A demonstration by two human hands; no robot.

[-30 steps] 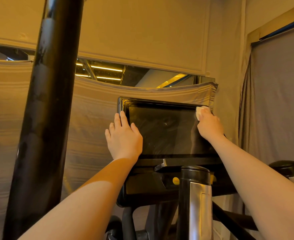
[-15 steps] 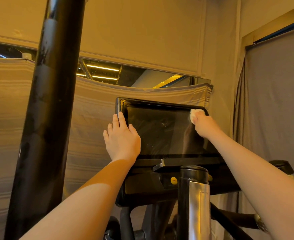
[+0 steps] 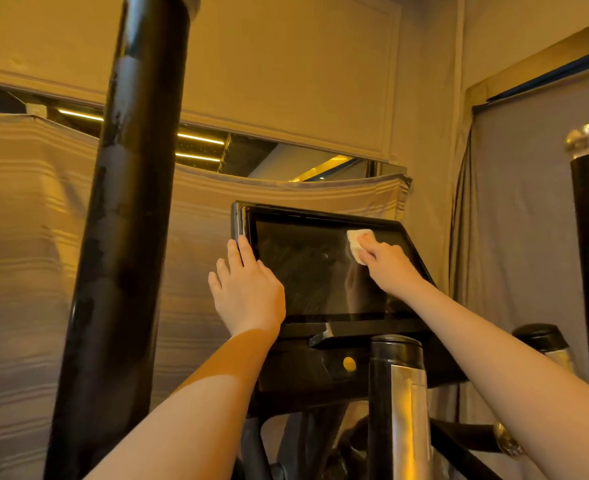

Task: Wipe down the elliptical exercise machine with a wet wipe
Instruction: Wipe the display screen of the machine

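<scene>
- Right hand (image 3: 388,263) is pressing a folded wet wipe (image 3: 358,244) against the console screen (image 3: 307,271), near the upper right corner of the screen; the fingers are curling around the wipe and pinching it, so only the white edge is showing past the fingertips.
- Left hand (image 3: 246,289) is lying flat on the left edge of the screen, with straight fingers pointing up along the black frame — it is holding nothing and, as I judge, only steadying the console.
- Screen itself is sitting on top of the elliptical's console housing (image 3: 307,372), which is carrying a small yellow button (image 3: 349,364) just below the screen's lower edge.
- Long axis of the screen is running left to right, and most of the glass is lying to the left of and below the wipe, between the two hands. The right hand is the nearer one to this part, so the coming strokes are probably calling for it to travel leftward toward the left hand, then down.
- Faint streaks are showing on the glass at the left of the wipe; whether they are moisture or reflection I cannot tell.
- Thick black handlebar pole (image 3: 120,237) is standing well to the left of the screen, and a chrome-faced post (image 3: 407,410) is rising just below it — both are, I judge, not yet wiped.
</scene>
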